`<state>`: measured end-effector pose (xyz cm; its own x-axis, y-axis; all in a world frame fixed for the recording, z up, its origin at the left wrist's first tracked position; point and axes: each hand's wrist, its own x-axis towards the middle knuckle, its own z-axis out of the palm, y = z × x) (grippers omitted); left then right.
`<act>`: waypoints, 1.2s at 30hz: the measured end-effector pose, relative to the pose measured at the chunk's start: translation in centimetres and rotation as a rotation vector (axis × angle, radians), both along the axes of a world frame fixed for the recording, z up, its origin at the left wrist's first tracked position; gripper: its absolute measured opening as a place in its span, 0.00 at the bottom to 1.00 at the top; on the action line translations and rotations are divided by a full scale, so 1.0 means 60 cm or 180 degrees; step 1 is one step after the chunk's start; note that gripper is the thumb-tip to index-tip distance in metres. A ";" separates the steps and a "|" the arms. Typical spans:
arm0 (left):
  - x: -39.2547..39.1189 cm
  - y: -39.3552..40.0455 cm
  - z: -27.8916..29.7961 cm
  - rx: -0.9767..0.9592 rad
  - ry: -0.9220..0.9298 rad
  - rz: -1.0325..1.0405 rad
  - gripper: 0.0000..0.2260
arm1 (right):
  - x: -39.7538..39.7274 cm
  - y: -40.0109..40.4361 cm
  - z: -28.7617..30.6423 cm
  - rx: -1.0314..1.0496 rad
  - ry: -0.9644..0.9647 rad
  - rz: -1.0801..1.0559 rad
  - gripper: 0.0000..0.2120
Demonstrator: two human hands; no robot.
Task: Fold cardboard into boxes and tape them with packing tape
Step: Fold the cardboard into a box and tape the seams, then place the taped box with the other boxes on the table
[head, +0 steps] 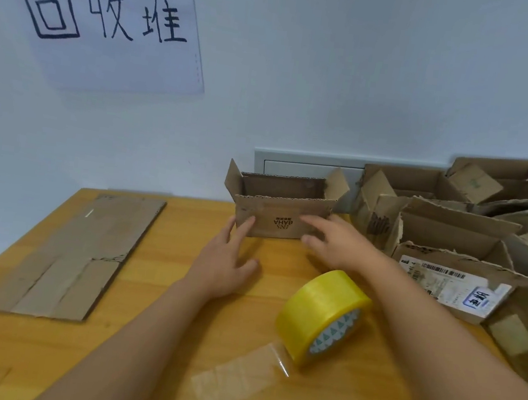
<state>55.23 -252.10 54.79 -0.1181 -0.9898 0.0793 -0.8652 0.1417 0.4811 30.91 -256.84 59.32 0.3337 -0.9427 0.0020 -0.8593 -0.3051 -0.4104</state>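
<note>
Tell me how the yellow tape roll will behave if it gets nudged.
The yellow tape roll stands on its curved edge, so it would probably roll. Its loose tape strip lies on the table and may drag or stick.

Two bare forearms enter from the lower edge of the frame, one from the lower middle and one from the lower right, each ending in a bare hand. No sleeve shows on either arm (whatever is worn higher up lies outside the frame). The left hand sits near the middle of the picture and carries no glove, ring, watch or band on the parts that show; its wrist is plain. The right hand, slightly blurred, lies a little right of centre and is likewise ungloved, with a plain wrist. Both forearms are smooth in outline, widening toward the lower edge of the frame.
</note>
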 end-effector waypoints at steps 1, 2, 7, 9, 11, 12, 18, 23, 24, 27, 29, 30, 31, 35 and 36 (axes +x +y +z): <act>-0.003 -0.004 0.003 0.0053 -0.0092 0.0011 0.34 | 0.001 0.003 0.012 -0.0037 -0.0219 0.0077 0.24; -0.007 -0.009 0.007 0.0115 -0.0166 0.0041 0.34 | 0.002 0.008 0.026 -0.0127 -0.0395 0.0156 0.24; -0.019 -0.018 0.022 0.0186 -0.0564 0.0112 0.34 | 0.010 0.042 0.093 -0.0877 -0.0811 0.0253 0.25; -0.016 -0.012 0.028 0.0139 -0.0650 0.0132 0.33 | 0.019 0.058 0.117 -0.1073 -0.0749 0.0251 0.26; -0.006 0.006 0.039 0.0064 -0.0646 0.0161 0.32 | 0.035 0.080 0.140 -0.1181 -0.0658 0.0302 0.27; 0.002 0.018 0.045 0.0020 -0.0645 0.0185 0.32 | 0.047 0.095 0.151 -0.1215 -0.0615 0.0342 0.27; 0.077 0.118 0.078 -0.0269 -0.0611 0.0507 0.32 | 0.150 0.185 0.150 -0.1171 -0.0436 0.0697 0.30; 0.168 0.203 0.077 -0.0246 -0.0703 0.0821 0.31 | 0.241 0.237 0.095 -0.0883 -0.0288 0.0833 0.31; 0.186 0.216 0.071 -0.0193 -0.0728 0.0918 0.31 | 0.257 0.246 0.083 -0.0810 -0.0241 0.0845 0.31; 0.232 0.249 0.048 -0.0045 -0.0725 0.1177 0.30 | 0.305 0.265 0.039 -0.0584 -0.0009 0.0895 0.31; 0.257 0.259 0.033 0.0063 -0.0787 0.1275 0.30 | 0.333 0.273 0.007 -0.0384 0.0098 0.0926 0.31; 0.269 0.260 0.025 0.0129 -0.0821 0.1332 0.32 | 0.346 0.276 -0.008 -0.0280 0.0121 0.0928 0.31; 0.280 0.260 0.018 0.0179 -0.0822 0.1391 0.33 | 0.357 0.278 -0.022 -0.0184 0.0140 0.0919 0.30; 0.307 0.253 -0.001 0.0222 -0.0736 0.1525 0.34 | 0.392 0.283 -0.068 0.0024 0.0318 0.0824 0.30; 0.309 0.251 -0.003 0.0195 -0.0734 0.1550 0.32 | 0.397 0.283 -0.076 -0.0009 0.0373 0.0780 0.29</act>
